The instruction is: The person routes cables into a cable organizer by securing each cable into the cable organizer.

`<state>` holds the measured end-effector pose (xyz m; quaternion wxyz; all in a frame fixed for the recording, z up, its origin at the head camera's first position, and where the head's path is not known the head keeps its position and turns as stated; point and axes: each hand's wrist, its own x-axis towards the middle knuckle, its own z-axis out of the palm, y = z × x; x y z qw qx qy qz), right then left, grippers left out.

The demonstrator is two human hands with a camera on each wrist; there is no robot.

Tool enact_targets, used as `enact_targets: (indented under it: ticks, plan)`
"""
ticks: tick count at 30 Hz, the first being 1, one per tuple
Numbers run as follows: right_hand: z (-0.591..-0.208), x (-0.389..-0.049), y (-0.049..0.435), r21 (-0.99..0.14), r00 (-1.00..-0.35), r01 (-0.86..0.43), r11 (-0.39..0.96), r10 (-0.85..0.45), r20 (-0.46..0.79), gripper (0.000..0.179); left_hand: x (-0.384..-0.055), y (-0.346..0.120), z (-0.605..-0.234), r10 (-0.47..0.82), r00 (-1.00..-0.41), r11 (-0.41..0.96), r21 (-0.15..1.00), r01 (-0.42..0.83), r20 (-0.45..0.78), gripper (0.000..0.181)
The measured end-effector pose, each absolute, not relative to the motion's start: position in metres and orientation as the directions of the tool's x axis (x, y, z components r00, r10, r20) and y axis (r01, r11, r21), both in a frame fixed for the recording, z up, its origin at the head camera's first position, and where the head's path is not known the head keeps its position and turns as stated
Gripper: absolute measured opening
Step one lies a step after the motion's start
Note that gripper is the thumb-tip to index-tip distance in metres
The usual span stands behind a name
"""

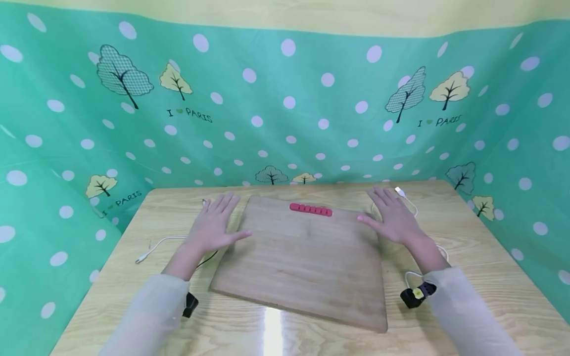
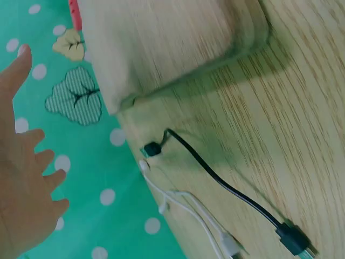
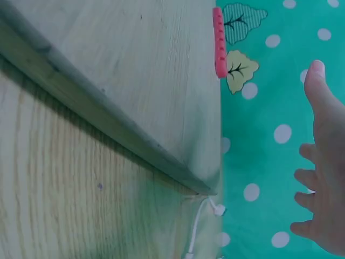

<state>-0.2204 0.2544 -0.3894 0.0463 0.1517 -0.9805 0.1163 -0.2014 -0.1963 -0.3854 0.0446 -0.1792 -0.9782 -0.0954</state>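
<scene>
A wooden board (image 1: 303, 267) lies slightly turned on the table. Near its far edge sits a red strip with a row of slots (image 1: 310, 209), which looks like a cable organizer. My left hand (image 1: 213, 225) hovers by the board's left edge, fingers straight and thumb spread. At the far right corner, my right hand (image 1: 394, 217) is held the same way. Neither hand holds anything. In the left wrist view, a short black cable (image 2: 215, 175) and white cables (image 2: 188, 202) lie beside the board. Another white cable (image 3: 195, 226) shows past the board's corner in the right wrist view.
The pale wood-grain table (image 1: 240, 331) ends at a green dotted curtain (image 1: 307, 89) behind and at both sides. A white USB plug (image 1: 400, 192) lies beyond my right hand. Black wrist devices (image 1: 411, 298) sit below both sleeves.
</scene>
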Motion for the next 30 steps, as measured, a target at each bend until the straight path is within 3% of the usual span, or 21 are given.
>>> enact_targets:
  ticks: [17, 30]
  plan:
    - [-0.399, -0.192, 0.237, -0.208, -0.910, -0.413, 0.887, -0.413, 0.045, 0.087, -0.198, -0.160, -0.403, 0.483, -0.873, 0.864, 0.127, 0.488, 0.063, 0.095]
    - [-0.412, -0.172, 0.219, -0.287, -0.856, -0.499, 0.818, -0.517, 0.011, 0.091, -0.201, -0.150, -0.414, 0.548, -0.836, 0.827, 0.164, 0.538, -0.017, 0.096]
